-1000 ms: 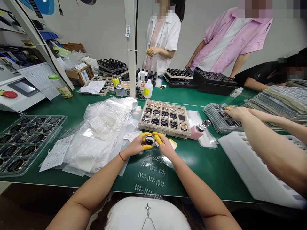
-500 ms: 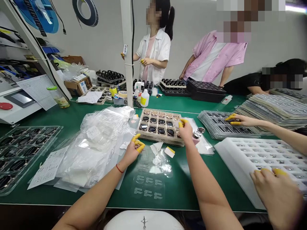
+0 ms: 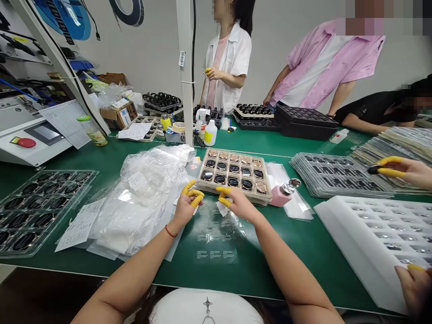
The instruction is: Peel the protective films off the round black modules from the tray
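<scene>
My left hand (image 3: 187,206), in yellow finger covers, is closed in a pinch in front of the tray; what its fingertips hold is too small to tell. My right hand (image 3: 239,206) has its covered fingers curled together near the tray's front edge, a white paper scrap (image 3: 222,209) right under them. Whether that scrap is gripped is unclear. The beige tray (image 3: 265,198) carries rows of round watch-like pieces, some black-faced, some rose-gold. Below my hands lies a clear film (image 3: 216,257) with small printed text blocks.
Crumpled plastic bags (image 3: 135,202) and a clear tray of round pieces (image 3: 50,198) are at left. To the right stand a pink bottle (image 3: 281,196), stacked trays (image 3: 337,175) and a white foam tray (image 3: 347,243). Another person's hand (image 3: 413,173) holds a black piece.
My right hand has moved from the tray's right side down and left, close to my left hand. The view has shifted. The neighbour's upper hand has lifted a black piece.
</scene>
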`<action>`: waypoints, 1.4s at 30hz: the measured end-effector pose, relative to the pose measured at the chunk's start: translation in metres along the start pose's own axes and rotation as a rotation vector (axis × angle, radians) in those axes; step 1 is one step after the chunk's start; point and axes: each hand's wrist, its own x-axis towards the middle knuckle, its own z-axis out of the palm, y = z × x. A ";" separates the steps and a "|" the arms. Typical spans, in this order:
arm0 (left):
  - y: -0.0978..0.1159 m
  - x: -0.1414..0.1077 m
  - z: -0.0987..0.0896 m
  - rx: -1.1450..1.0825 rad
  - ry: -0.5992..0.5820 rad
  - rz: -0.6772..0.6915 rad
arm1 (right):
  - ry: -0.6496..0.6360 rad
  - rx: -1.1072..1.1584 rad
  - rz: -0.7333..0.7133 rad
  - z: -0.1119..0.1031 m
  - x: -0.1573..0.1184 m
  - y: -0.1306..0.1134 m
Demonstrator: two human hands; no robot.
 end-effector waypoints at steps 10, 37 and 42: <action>-0.006 -0.013 0.004 0.195 -0.109 0.292 | 0.086 -0.192 -0.158 0.006 -0.018 -0.023; 0.008 -0.014 0.009 0.000 -0.324 -0.460 | 0.068 -0.511 0.756 -0.075 -0.021 0.055; 0.005 -0.021 0.018 0.017 -0.449 -0.450 | 0.266 -0.009 0.185 -0.012 -0.033 -0.004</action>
